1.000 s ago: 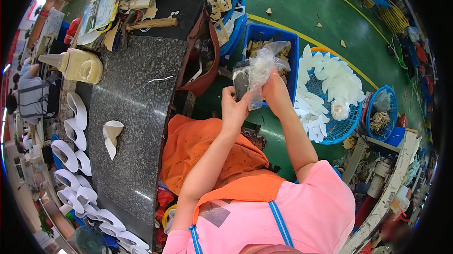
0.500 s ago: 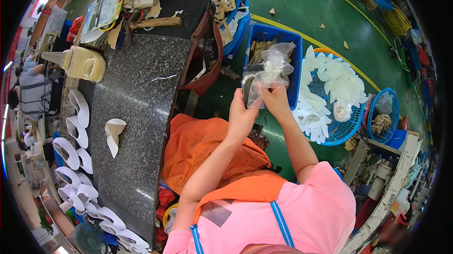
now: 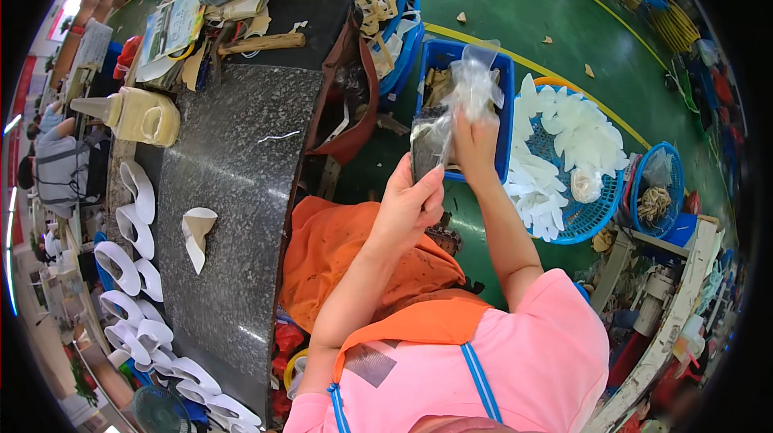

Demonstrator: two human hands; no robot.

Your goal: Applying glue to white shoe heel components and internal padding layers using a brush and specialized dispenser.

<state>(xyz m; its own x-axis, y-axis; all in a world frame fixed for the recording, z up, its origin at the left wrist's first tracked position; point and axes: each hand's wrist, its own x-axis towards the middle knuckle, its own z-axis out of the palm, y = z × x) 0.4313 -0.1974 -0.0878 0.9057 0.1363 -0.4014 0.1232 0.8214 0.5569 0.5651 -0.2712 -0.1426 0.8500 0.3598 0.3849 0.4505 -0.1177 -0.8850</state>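
- the head view looks down from the person's head, upright, through a wide fisheye lens.
- it sits near: the pink shirt (image 3: 523, 336) fills the lower middle, with the left hand (image 3: 415, 201) and right hand (image 3: 477, 143) beyond the right edge of the table (image 3: 225, 167).
- that edge bows; green floor (image 3: 515, 10) spreads past it.
- a dark round border crops the view's corners.

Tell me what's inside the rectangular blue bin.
Tan scraps show in the bin, at left. Clear plastic and your right hand cover much else; what's beneath can't be seen.
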